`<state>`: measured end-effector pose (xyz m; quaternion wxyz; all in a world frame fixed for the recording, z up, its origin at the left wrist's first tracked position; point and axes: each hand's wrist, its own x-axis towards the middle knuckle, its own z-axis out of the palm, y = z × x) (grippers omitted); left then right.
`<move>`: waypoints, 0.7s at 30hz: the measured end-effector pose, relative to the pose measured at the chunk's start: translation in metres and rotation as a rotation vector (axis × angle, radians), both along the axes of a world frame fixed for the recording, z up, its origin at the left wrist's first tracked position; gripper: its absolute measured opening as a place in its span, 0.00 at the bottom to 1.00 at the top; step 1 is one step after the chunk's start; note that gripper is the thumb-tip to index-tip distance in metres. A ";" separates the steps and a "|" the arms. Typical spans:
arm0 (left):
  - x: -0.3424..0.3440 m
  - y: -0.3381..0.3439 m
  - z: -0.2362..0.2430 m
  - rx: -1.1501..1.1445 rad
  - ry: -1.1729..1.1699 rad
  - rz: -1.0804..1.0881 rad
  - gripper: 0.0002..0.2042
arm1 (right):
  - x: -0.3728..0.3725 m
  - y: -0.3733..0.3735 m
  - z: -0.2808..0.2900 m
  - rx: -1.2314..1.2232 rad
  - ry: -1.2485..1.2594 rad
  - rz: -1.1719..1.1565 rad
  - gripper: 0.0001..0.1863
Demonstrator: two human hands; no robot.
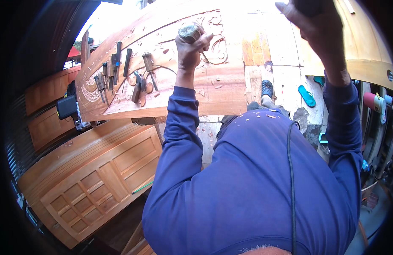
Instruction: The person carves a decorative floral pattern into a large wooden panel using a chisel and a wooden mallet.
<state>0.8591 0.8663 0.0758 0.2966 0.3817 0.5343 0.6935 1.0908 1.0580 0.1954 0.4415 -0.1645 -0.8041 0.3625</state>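
My left hand (191,54) is closed round a carving chisel (188,32), its worn, pale handle end pointing up. The chisel stands over a large reddish wooden panel (222,95), near carved scrollwork (221,47). Raised at the upper right, my right hand (326,32) grips a dark object (307,6); the top edge cuts it off, so its kind does not show. Left of my left hand, several chisels (114,63) lie on the panel among wood shavings. Beside them are a chisel with a pale wooden handle (148,63) and a small hand plane (138,88).
At the lower left lies a panelled wooden door (105,170) with a green pencil (143,187) on it. A dark case (67,107) is by the panel's left end. Turquoise sandals (307,96) lie on the tiled floor. Pale curved boards (362,38) stand at the right.
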 end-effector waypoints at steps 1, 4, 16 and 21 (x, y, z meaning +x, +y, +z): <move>0.002 -0.001 0.000 0.004 -0.009 0.011 0.08 | 0.002 0.002 0.002 -0.017 0.012 -0.003 0.50; 0.001 0.005 0.000 0.010 -0.021 0.098 0.07 | 0.004 0.005 0.005 -0.049 0.031 0.003 0.48; 0.001 -0.003 -0.009 0.013 -0.034 0.090 0.04 | -0.031 -0.016 -0.067 0.538 -0.583 0.219 0.45; -0.013 -0.004 0.011 -0.095 -0.072 -0.164 0.11 | -0.031 -0.026 -0.064 0.470 -0.561 0.226 0.47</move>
